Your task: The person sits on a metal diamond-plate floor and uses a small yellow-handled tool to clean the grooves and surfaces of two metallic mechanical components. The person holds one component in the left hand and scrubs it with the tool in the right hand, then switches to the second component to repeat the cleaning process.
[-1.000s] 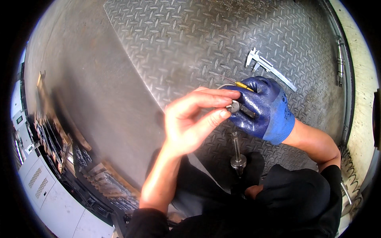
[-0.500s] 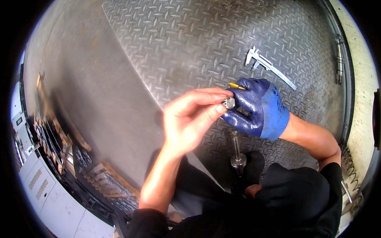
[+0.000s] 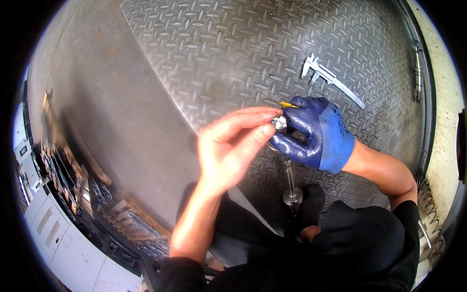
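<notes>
Between the thumb and fingers of my bare left hand [image 3: 226, 146] is a small round shiny metal part [image 3: 279, 123], with notches in its end face. My right hand [image 3: 314, 131], in a blue coated glove, closes on the same part from the other side. A yellow-handled tool [image 3: 288, 104] with a thin shaft is also tucked in the gloved fingers; its kind is partly hidden. Below the hands, a long metal tool with a round collar [image 3: 292, 194] stands near my leg. Beyond the glove lies a silver vernier caliper [image 3: 334, 82].
Grey diamond-pattern metal plate [image 3: 219, 53] covers the floor, bordering plain concrete [image 3: 116, 97] on the left. A slim metal rod-like tool [image 3: 418, 73] lies along the right edge near a coiled hose [image 3: 433, 209]. Wooden pallets [image 3: 138, 219] and a light-grey cabinet [image 3: 73, 243] stand lower left.
The small metal part has turned a little between my fingers, and its bright end face shows more. Both hands stay nearly in place.
</notes>
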{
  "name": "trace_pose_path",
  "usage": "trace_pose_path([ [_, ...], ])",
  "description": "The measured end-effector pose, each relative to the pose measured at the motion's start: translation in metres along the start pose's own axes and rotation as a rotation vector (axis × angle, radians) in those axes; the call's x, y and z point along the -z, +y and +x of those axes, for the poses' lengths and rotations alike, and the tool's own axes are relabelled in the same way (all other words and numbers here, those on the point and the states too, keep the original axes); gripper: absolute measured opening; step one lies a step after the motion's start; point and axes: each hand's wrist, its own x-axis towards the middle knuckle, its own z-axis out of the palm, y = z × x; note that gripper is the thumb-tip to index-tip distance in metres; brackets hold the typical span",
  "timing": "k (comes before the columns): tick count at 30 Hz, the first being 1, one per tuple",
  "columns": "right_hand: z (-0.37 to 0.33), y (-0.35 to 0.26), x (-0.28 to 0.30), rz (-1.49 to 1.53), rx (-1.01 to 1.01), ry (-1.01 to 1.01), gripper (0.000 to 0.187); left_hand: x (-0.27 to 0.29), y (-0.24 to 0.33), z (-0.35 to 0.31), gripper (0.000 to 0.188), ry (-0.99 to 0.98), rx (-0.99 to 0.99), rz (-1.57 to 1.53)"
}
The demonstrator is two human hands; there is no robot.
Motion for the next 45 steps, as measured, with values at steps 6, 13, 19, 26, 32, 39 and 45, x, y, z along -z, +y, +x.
trace_pose_path([
  [6,0.0011,0.0003,-0.0007,0.036,-0.01,-0.011,0.021,-0.0001,0.0005,0.0001,0.02,-0.003,-0.031,-0.012],
  [13,0.0007,0.0011,-0.0031,0.056,-0.015,0.008,0.022,0.0013,-0.0005,-0.0017,0.021,0.001,-0.07,0.061],
  [19,0.0001,0.0006,-0.0029,0.053,-0.007,0.005,0.021,0.001,0.0008,-0.0021,0.021,0.002,-0.106,0.078],
  [26,0.0014,-0.0019,-0.0003,0.021,-0.012,-0.025,0.018,-0.0022,0.0022,-0.0038,0.02,0.04,-0.101,0.044],
  [32,0.002,-0.0033,0.0025,0.023,-0.016,-0.059,0.017,-0.0035,0.0038,-0.005,0.019,0.069,-0.083,0.051],
  [39,0.0013,-0.0014,0.0019,0.037,-0.001,-0.046,0.017,-0.0045,0.0013,-0.0044,0.016,0.095,-0.106,0.073],
  [45,0.0002,-0.0016,0.0025,0.014,-0.026,-0.058,0.019,-0.0068,-0.0006,-0.0063,0.015,0.132,-0.15,0.15],
])
